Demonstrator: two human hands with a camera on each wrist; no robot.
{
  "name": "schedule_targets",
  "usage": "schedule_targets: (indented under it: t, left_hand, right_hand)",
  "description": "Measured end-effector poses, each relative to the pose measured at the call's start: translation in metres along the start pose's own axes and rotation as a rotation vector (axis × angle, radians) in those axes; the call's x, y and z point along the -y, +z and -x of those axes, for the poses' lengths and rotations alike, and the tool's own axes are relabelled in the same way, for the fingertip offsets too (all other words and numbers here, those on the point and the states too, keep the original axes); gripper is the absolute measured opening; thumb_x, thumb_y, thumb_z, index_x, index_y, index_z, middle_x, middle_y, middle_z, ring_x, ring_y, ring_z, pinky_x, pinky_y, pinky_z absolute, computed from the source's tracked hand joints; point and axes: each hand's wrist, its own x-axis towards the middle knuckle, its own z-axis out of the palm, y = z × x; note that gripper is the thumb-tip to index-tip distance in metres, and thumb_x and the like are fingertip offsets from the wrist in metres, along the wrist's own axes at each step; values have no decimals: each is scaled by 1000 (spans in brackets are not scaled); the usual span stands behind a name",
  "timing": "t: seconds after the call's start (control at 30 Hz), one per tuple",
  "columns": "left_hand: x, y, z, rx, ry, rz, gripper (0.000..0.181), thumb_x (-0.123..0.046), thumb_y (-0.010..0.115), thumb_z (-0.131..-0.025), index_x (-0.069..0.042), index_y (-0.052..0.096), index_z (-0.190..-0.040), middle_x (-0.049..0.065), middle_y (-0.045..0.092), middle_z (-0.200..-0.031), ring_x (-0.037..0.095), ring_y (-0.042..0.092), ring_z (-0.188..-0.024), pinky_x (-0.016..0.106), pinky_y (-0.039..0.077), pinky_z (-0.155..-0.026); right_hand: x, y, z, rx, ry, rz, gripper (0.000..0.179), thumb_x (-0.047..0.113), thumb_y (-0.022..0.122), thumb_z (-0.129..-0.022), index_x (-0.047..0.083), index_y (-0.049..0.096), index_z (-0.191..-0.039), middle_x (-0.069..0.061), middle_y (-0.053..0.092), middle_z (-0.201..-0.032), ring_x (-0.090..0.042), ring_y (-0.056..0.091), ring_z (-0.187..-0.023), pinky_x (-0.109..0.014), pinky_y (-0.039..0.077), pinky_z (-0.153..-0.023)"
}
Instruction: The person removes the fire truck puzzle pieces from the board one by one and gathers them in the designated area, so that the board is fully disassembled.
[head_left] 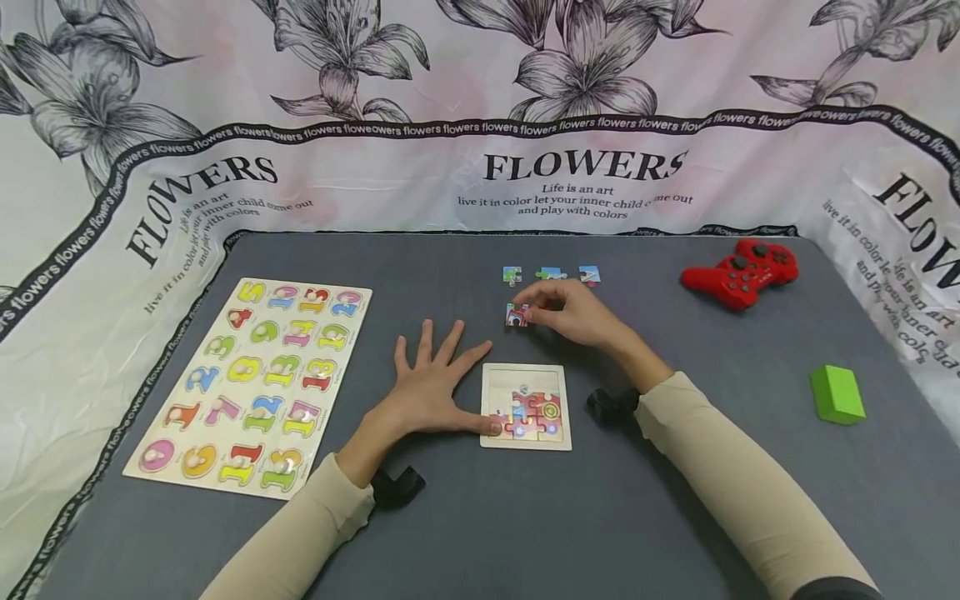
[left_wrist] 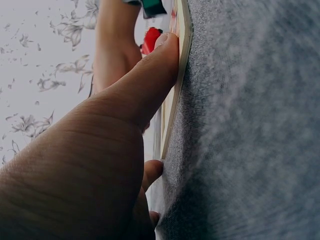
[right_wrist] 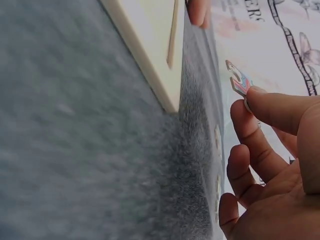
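Note:
My right hand point(head_left: 573, 312) pinches a small jigsaw piece point(head_left: 516, 315) between thumb and index finger; the right wrist view shows this jigsaw piece point(right_wrist: 239, 80) lifted off the table. With fingers spread, my left hand point(head_left: 431, 387) rests on the table, its thumb lying over the left edge of a square wooden puzzle tray point(head_left: 525, 377). Several joined pieces point(head_left: 536, 415) fill the lower right part of that tray. Beyond my right hand lie three loose pieces: one at left point(head_left: 512, 275), one in the middle point(head_left: 552, 273) and one at right point(head_left: 589, 274).
A number puzzle board point(head_left: 251, 387) lies to the left on the grey table. A red game controller point(head_left: 742, 273) is at the far right, with a green block point(head_left: 837, 395) nearer. A flower-printed cloth point(head_left: 405, 179) hangs behind the table.

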Motion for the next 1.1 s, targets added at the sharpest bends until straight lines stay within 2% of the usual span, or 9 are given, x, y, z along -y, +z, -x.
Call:
schedule_targets:
  t: [0.3,0.53,0.83,0.9,1.0,1.1]
  left_hand:
    - [-2,0,0,-9,10,2,113,-78,75,-69,-39,24,-162,6,-1,-174,45,-20,-156,76,-15,-114]
    - [-1,-1,1,-7,0,0,113,-79,75,-68,-40,25,-162,5,0,-174,44,-20,-156,76,-15,-114]
    - [0,1,1,-10,-3,-14,114,-80,75,-68,-40,24,-162,5,-1,-174,44,-19,-156,76,-14,-114]
    - [0,1,1,-9,-4,-15,114,-80,75,-68,-41,23,-162,5,-1,-174,44,-19,-156,76,-14,-115]
    - [1,2,0,-8,-4,-12,115,-80,75,-67,-40,23,-162,4,-1,-174,44,-19,-156,76,-14,-114]
    - [1,1,0,-10,-3,-10,115,-80,75,-67,-40,24,-162,5,-1,-174,44,-19,-156,77,-14,-114]
  right_hand:
    - [-7,0,-13,14,61,27,23,7,64,-99,8,74,-120,-15,71,-92,-20,57,-75,-32,43,-68]
    - [-10,1,-17,16,60,68,23,11,65,-100,9,73,-122,-12,71,-92,-18,56,-72,-32,44,-66]
    - [-14,2,-16,24,28,116,41,13,81,-88,9,70,-127,-10,69,-94,-17,61,-77,-30,49,-71]
    - [-15,2,-15,8,28,142,43,14,83,-87,9,71,-127,-11,69,-97,-18,62,-78,-32,47,-75]
    - [-16,2,-13,-30,21,203,41,18,85,-84,10,73,-123,-11,69,-99,-21,63,-82,-39,37,-84]
    - [-15,3,-12,-69,22,258,38,23,88,-81,13,76,-116,-10,70,-100,-24,61,-90,-45,27,-88]
